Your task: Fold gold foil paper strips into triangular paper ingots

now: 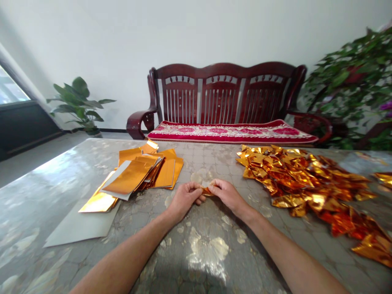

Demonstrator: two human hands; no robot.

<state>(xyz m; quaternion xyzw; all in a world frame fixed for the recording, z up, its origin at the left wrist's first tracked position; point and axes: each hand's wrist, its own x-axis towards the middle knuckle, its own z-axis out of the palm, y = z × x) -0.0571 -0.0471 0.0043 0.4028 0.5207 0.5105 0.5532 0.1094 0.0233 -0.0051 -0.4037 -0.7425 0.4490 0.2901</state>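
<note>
Between my two hands is a small piece of gold foil paper (pixel 208 191), partly covered by the fingers. My left hand (pixel 186 197) pinches its left end between thumb and fingers. The right end is pinched by my right hand (pixel 227 195). To the left lies a loose stack of flat gold foil paper sheets (pixel 137 173), some showing a pale grey back. On the right spreads a heap of shiny folded gold foil pieces (pixel 294 175), apart from my right hand.
A grey floral-patterned cover lies on the table (pixel 171 253). A pale sheet (pixel 82 224) lies under the stack's near side. Clear plastic (pixel 364 161) sits at the far right. Beyond stand a dark red wooden bench (pixel 219 98) and plants (pixel 78 102) on both sides.
</note>
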